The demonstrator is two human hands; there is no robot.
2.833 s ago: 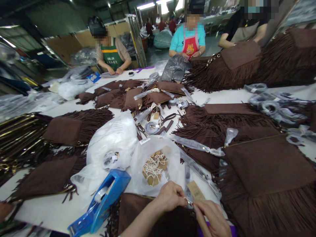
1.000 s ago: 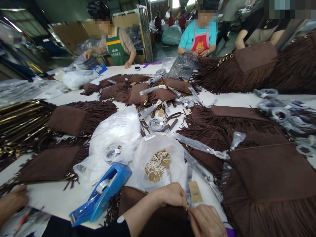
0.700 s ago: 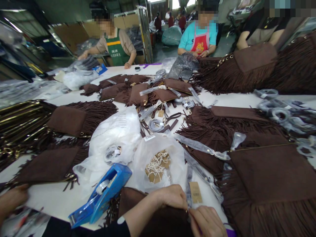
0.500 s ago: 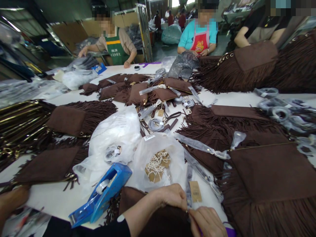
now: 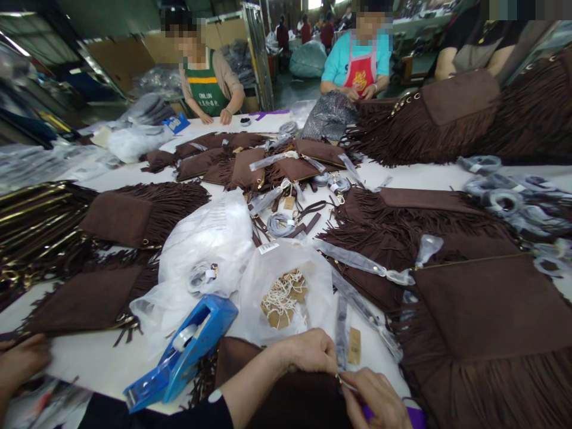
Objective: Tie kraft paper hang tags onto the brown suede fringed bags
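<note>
A dark brown bag [image 5: 286, 396] lies at the bottom centre, partly under my forearm. My left hand [image 5: 315, 353] is closed at the bag's upper edge; what its fingers pinch is too small to name. Just to its right, my right hand [image 5: 373, 390] pinches a small metal piece with a thin light strand near the bag's corner. Beyond the hands, a tan paper tag [image 5: 354, 345] stands by a plastic-wrapped strap [image 5: 341, 330]. Behind lies an open white bag [image 5: 254, 298] holding tan tags with white strings [image 5: 286, 298].
Left of my arm stands a blue tape dispenser [image 5: 187, 351]. Brown fringed bags [image 5: 496, 304] cover the right side, others [image 5: 84, 298] the left. A co-worker's hand [image 5: 27, 357] is at the lower left. Several people stand across the table [image 5: 84, 357].
My hands stay nearly in place, while the tan tag has turned to a narrower angle. The co-worker in the green apron has drawn an arm in from the grey pile.
</note>
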